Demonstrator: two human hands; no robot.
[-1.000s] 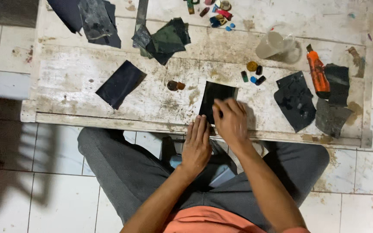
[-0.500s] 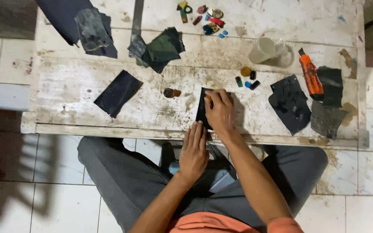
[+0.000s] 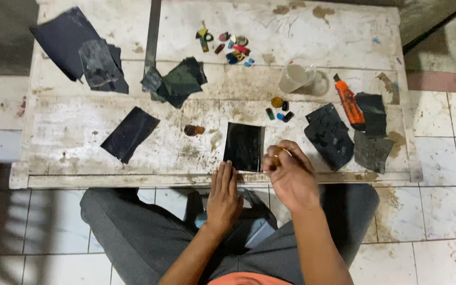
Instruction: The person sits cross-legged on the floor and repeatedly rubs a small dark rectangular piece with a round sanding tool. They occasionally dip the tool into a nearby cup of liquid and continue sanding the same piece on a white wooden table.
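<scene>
A dark rectangular sheet (image 3: 244, 146) is laid flat near the front edge of the worn white tabletop (image 3: 133, 158), between the flat, empty left hand (image 3: 224, 196) and the right hand (image 3: 290, 174), which is closed on a small yellowish object (image 3: 277, 153).

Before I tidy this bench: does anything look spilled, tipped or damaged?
Yes. The clear plastic cup lies on its side near the orange tool. The white tabletop is heavily stained and scuffed, with brown blotches. Dark sheets lie scattered at odd angles.
</scene>
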